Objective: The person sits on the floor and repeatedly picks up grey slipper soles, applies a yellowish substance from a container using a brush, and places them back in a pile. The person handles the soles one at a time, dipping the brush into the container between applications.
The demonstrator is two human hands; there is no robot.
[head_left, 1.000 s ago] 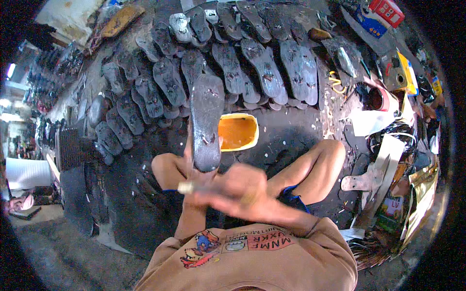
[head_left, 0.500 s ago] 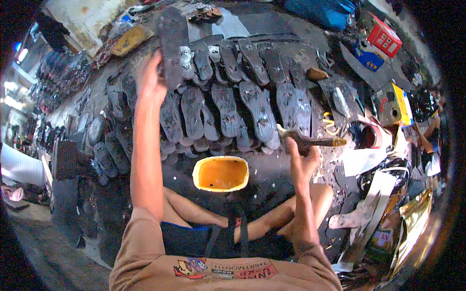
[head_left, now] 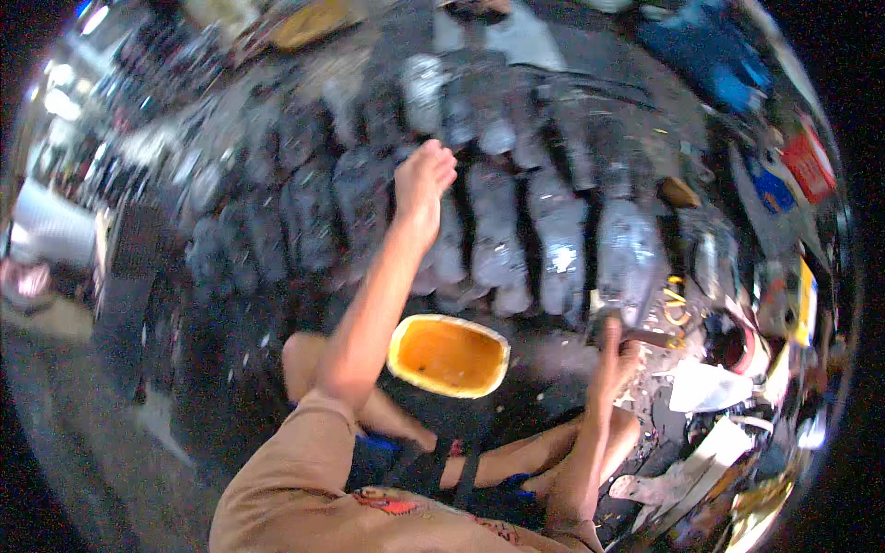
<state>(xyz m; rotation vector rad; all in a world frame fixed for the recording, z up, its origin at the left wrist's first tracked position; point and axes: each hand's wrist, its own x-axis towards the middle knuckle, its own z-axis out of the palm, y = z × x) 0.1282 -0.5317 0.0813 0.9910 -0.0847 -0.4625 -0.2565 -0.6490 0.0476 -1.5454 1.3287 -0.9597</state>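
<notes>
My left hand (head_left: 426, 184) is above the rows of dark shoe soles (head_left: 498, 235), its fingers curled together and no sole visible in them. My right hand (head_left: 616, 364), at the right near my knee, grips a brush (head_left: 656, 339) whose handle points right; its working end is blurred. Between my arms, in front of my crossed legs, stands a pale-rimmed tub (head_left: 395, 361) holding an orange-yellow liquid (head_left: 452, 355). The soles lie side by side in overlapping rows, several with a wet shine.
To the right lie a yellow looped object (head_left: 676, 302), white sheets (head_left: 710, 385) and a roll of tape-like material (head_left: 733, 339). Farther right are a red box (head_left: 808, 164) and a blue bag (head_left: 705, 55). A yellowish slab (head_left: 313, 25) lies at the far left.
My left hand has let go of the dark sole it held up at the far left and has moved right. The brush stays in my right hand, now lower. The whole view has shifted.
</notes>
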